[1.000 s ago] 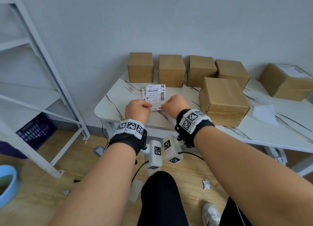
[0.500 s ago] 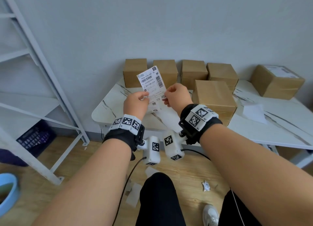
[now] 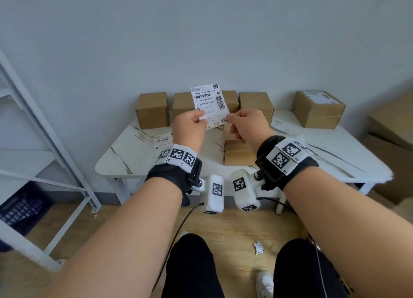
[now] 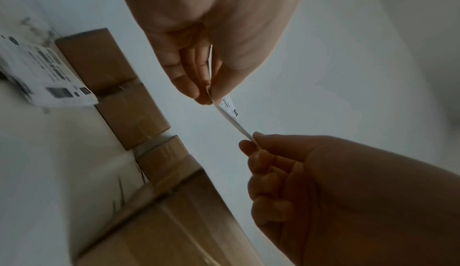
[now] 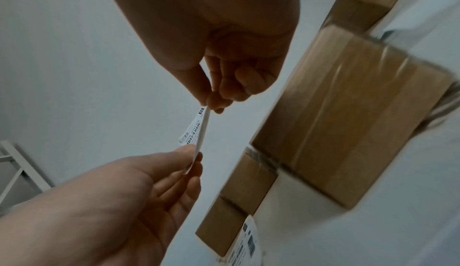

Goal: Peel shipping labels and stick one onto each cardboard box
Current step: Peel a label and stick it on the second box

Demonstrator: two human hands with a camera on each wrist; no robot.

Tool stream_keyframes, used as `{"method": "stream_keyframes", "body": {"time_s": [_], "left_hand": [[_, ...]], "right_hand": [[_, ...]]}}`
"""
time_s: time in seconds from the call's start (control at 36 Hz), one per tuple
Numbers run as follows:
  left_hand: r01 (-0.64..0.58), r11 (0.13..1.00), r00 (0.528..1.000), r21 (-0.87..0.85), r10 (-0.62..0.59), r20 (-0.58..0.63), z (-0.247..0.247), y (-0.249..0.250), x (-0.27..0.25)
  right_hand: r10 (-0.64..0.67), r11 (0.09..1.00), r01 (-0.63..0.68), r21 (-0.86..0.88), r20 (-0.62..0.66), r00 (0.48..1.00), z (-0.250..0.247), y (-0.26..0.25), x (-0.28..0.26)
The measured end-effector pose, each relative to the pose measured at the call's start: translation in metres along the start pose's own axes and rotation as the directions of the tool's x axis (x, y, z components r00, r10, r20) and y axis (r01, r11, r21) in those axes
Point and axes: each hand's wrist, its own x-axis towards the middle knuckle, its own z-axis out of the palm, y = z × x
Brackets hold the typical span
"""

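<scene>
Both hands [image 3: 190, 124] [image 3: 248, 123] pinched one label [image 3: 210, 105]; one box [image 3: 318, 108] looked labelled, others [image 3: 152, 109] bare.

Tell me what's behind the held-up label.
The label covers parts of two boxes in the back row: one shows at its left edge, one at its right. Their middles are hidden.

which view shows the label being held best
The head view: the shipping label faces the camera, print and barcodes visible, pinched at its lower corners by the left hand and right hand. Both wrist views show it nearly edge-on, a thin strip between the fingertips.
</scene>
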Motion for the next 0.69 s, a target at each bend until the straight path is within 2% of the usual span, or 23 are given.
{"method": "stream_keyframes", "body": {"time_s": [0.11,0.31,0.53,0.61,0.69], "left_hand": [[-0.044,0.997,0.998,0.055,0.041,0.045,0.023,0.011,-0.008],[-0.154,0.960,0.982,0.235,0.122,0.145,0.057,0.018,-0.020],[-0.290,0.819,0.956,0.495,0.232,0.178,0.081,0.015,-0.032],[-0.384,0.744,0.923,0.547,0.329,0.199,0.083,0.017,-0.034],[-0.468,0.714,0.883,0.521,0.387,0.264,0.087,0.021,-0.035]], "right_hand": [[0.018,1.000,-0.019,-0.018,-0.061,0.998,-0.027,0.009,-0.003],[0.113,0.992,-0.117,-0.035,-0.092,0.989,-0.061,0.026,-0.007],[0.248,0.968,-0.245,0.049,-0.061,0.967,-0.077,0.048,-0.005],[0.278,0.958,-0.273,0.086,-0.053,0.959,-0.079,0.053,-0.004],[0.297,0.951,-0.290,0.109,-0.051,0.953,-0.081,0.055,-0.002]]}}
